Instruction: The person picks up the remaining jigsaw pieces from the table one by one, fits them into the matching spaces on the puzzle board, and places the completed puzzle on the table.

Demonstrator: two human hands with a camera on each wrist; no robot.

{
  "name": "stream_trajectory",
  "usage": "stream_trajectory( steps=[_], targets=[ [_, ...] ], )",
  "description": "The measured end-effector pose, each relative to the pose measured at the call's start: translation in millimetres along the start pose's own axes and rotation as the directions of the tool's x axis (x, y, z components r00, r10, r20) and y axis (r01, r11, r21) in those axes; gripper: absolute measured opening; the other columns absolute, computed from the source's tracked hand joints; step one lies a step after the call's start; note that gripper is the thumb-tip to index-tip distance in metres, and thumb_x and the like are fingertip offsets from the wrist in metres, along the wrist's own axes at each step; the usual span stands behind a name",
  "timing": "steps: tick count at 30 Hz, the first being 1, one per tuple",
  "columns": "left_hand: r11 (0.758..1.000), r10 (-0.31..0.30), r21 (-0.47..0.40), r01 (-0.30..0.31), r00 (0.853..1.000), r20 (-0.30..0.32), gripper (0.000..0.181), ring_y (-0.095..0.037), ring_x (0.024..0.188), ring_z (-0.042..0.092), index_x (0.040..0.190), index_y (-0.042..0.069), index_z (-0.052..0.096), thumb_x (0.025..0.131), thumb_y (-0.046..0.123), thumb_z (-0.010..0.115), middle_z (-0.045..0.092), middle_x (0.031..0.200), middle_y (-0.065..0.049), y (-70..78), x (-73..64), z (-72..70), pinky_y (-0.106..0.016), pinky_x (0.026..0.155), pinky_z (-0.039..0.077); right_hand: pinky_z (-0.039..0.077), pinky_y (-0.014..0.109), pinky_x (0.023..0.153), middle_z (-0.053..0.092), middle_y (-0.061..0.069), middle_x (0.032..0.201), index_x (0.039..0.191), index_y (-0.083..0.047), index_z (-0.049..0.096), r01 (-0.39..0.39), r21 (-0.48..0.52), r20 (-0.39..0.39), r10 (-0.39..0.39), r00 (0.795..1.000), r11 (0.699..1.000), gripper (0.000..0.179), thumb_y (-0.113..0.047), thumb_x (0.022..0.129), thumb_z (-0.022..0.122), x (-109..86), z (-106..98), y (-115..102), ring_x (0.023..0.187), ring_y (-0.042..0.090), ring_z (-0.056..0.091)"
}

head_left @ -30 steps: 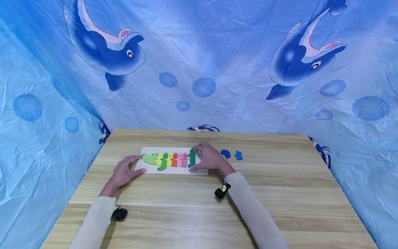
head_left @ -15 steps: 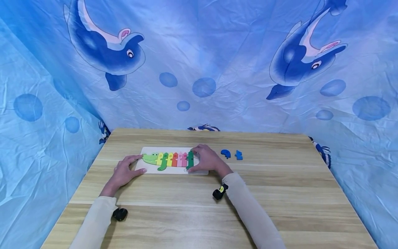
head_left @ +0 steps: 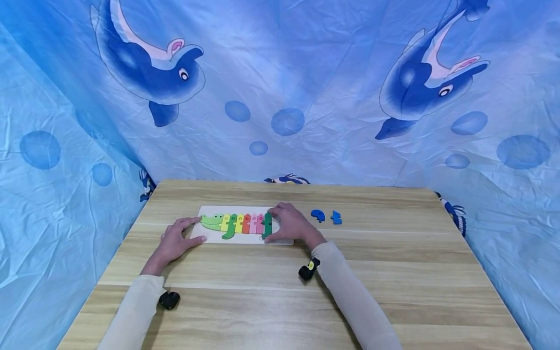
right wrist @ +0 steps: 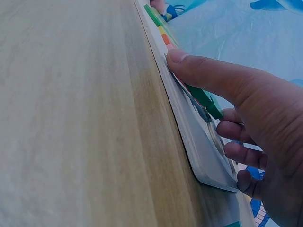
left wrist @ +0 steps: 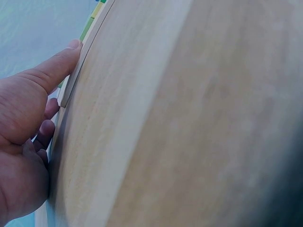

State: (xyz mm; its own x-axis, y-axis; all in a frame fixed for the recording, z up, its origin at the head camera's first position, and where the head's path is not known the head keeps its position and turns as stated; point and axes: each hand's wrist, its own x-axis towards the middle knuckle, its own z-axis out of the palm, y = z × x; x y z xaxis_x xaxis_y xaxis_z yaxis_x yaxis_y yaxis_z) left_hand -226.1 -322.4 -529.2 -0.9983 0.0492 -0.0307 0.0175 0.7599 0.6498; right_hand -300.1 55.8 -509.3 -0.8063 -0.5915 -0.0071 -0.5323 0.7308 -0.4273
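A pale puzzle board (head_left: 210, 237) bears a crocodile puzzle: a light green head (head_left: 211, 222) at left, then yellow, green, orange and pink pieces. My left hand (head_left: 174, 239) holds the board's left end; in the left wrist view its thumb (left wrist: 59, 68) lies along the near edge, with the other fingers by the corner. With thumb and fingers at opposite ends, my right hand (head_left: 290, 224) pinches a dark green puzzle piece (head_left: 268, 225) beside the last pink one. From the right wrist, that piece (right wrist: 204, 100) looks tilted on the board. The right hand covers part of the board's right end.
Two blue puzzle pieces (head_left: 318, 216) lie on the wooden table (head_left: 245, 296), right of the board. A teal piece (right wrist: 233, 224) shows at the bottom of the right wrist view. A blue dolphin-print cloth (head_left: 280, 160) stands behind and beside the table.
The right hand has moved slightly left with the dark green piece, narrowing the gap to the pink piece; over the last half second it hardly moves. The left hand stays put.
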Motion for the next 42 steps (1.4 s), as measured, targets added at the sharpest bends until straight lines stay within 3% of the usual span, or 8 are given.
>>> stream_trajectory(
  steps=[18,35,42],
  targets=[
    [0.999,0.031,-0.005,-0.032,0.999,-0.017,0.078,-0.052,0.133,0.033,0.152,0.01,0.049,0.089,0.045,0.079,0.037,0.156,-0.028,-0.3,0.2,0.5,-0.064,0.098,0.024,0.044,0.039,0.108,0.056,0.004,0.131,0.145,-0.015,0.059,0.01,-0.019,0.002,-0.01,1.0,1.0,0.098,-0.07,0.068,0.085,0.4,2.0,-0.2,0.123,0.021,0.049],
    [1.0,0.019,-0.019,-0.02,1.0,-0.014,0.078,-0.051,0.134,0.032,0.152,0.01,0.05,0.089,0.045,0.079,0.036,0.156,-0.028,-1.6,0.3,0.9,-0.063,0.098,0.024,0.044,0.037,0.107,0.055,0.005,0.135,0.147,-0.013,0.057,0.009,-0.053,0.013,-0.009,1.0,0.999,0.105,-0.075,0.066,0.082,1.0,3.4,-0.5,0.123,0.021,0.047],
    [1.0,0.018,-0.023,-0.018,1.0,-0.01,0.078,-0.051,0.134,0.032,0.152,0.011,0.049,0.089,0.046,0.079,0.036,0.156,-0.027,-3.2,0.8,0.5,-0.063,0.1,0.024,0.04,0.044,0.112,0.055,0.006,0.143,0.148,-0.016,0.056,0.035,0.044,-0.002,-0.035,0.999,0.998,0.092,-0.068,0.075,0.08,-3.6,-6.4,1.9,0.134,0.025,0.047]
  ],
)
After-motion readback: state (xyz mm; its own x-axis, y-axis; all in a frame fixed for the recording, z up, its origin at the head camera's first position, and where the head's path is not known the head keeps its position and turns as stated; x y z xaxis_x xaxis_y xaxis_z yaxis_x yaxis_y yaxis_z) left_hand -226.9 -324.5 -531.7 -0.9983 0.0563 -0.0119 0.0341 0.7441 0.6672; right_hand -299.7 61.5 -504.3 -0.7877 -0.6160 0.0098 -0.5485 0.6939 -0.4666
